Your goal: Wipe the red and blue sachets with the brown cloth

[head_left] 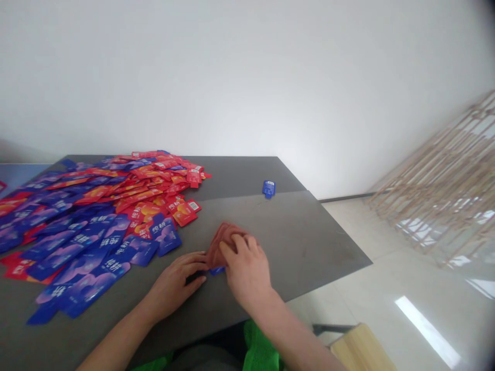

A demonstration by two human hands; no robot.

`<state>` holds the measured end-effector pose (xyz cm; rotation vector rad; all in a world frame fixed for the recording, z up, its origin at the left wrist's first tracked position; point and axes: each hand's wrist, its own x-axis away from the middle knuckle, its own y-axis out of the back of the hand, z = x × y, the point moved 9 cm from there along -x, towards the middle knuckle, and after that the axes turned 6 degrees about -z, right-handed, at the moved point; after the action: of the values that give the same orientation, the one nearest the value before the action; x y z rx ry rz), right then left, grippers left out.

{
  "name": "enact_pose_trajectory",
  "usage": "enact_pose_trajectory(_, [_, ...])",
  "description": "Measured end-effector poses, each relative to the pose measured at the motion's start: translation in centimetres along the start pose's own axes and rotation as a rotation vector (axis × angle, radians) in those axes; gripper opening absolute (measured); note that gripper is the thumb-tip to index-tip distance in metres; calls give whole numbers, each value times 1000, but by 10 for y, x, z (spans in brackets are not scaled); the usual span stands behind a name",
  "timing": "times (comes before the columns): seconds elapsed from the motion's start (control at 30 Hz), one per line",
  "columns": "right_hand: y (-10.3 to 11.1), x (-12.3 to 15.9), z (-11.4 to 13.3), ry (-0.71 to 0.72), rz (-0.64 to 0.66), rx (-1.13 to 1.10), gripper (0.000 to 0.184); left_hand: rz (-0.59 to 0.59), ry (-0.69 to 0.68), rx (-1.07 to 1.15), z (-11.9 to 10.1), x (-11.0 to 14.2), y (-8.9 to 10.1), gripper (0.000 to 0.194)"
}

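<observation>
A crumpled brownish-pink cloth (217, 241) is gripped in my right hand (247, 265), pressed down near the table's front edge. From beneath it peeks a small piece of a blue packet (217, 270); the rest is covered. My left hand (178, 281) lies just to the left with its fingers stretched out, the tips at the cloth's edge and the thumb apart from them. Left of that hand spreads a large heap of flat packets, with blue-purple ones (102, 278) in front and red-orange ones (149, 188) farther back.
One blue packet (269, 188) lies alone toward the back right of the grey table (309, 242). A white wall (247, 77) rises behind. On the right, a rack of thin rods (436, 196) leans over the floor, and a wooden stool (361, 350) stands below the table edge.
</observation>
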<state>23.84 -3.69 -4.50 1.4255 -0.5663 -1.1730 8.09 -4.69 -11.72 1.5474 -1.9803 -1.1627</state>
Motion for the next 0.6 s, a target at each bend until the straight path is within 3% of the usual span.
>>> enact_pose_trajectory(0.07, [-18, 2, 26, 77, 67, -23, 25, 8, 5, -2, -3, 1, 0, 32])
enact_pose_trajectory(0.13, [-30, 6, 28, 84, 99, -26, 22, 14, -1, -13, -4, 4, 0, 33])
enact_pose_trajectory(0.33, [-20, 9, -52, -127, 38, 71, 28, -23, -21, -41, 2, 11, 1, 27])
enact_pose_trajectory(0.4, [-17, 7, -64, -152, 49, 74, 29, -27, -26, -36, 4, 11, 0, 27])
enact_pose_trajectory(0.47, [-19, 5, -57, -117, 62, 41, 29, -24, -32, -37, 6, 11, -1, 27])
enact_pose_trajectory(0.6, [-28, 3, -18, 22, 87, -93, 32, -23, -34, -49, 7, 11, -2, 27])
